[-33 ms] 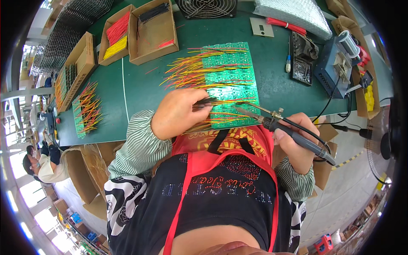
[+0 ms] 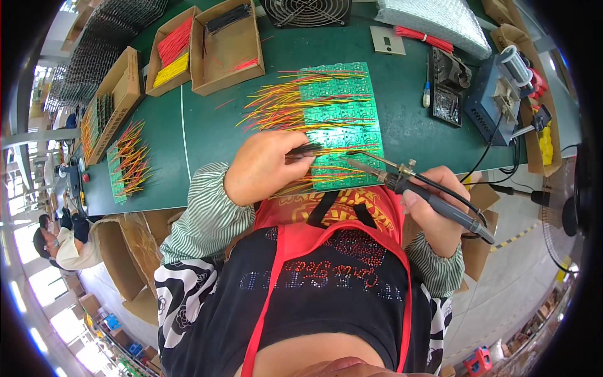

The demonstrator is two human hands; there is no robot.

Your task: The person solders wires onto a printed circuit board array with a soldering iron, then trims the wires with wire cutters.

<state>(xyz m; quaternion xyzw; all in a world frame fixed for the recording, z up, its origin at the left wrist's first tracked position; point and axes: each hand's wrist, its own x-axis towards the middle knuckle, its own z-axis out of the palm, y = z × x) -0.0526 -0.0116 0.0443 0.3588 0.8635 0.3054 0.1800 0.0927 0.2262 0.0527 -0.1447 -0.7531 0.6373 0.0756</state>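
A green circuit board panel (image 2: 339, 110) lies on the bench in front of me, with rows of red and yellow wires (image 2: 270, 107) fixed along it and trailing off its left side. My left hand (image 2: 265, 164) rests over the panel's lower left part, fingers pinched around a bundle of black wires (image 2: 304, 151). In my right hand (image 2: 440, 210) is a grey soldering iron (image 2: 443, 207) with a thin solder feed tube running alongside. Its tip points left, over the lower rows of the panel near the black wire ends. Whether the tip touches a joint is too small to tell.
Cardboard boxes of red and yellow wires (image 2: 173, 53) and of black wires (image 2: 227, 19) stand at the back left. Another wired panel (image 2: 129, 160) lies at left. A soldering station (image 2: 493, 97) with a solder spool (image 2: 515, 66) sits at right, beside a black tray (image 2: 447, 103) and small screwdriver (image 2: 426, 94).
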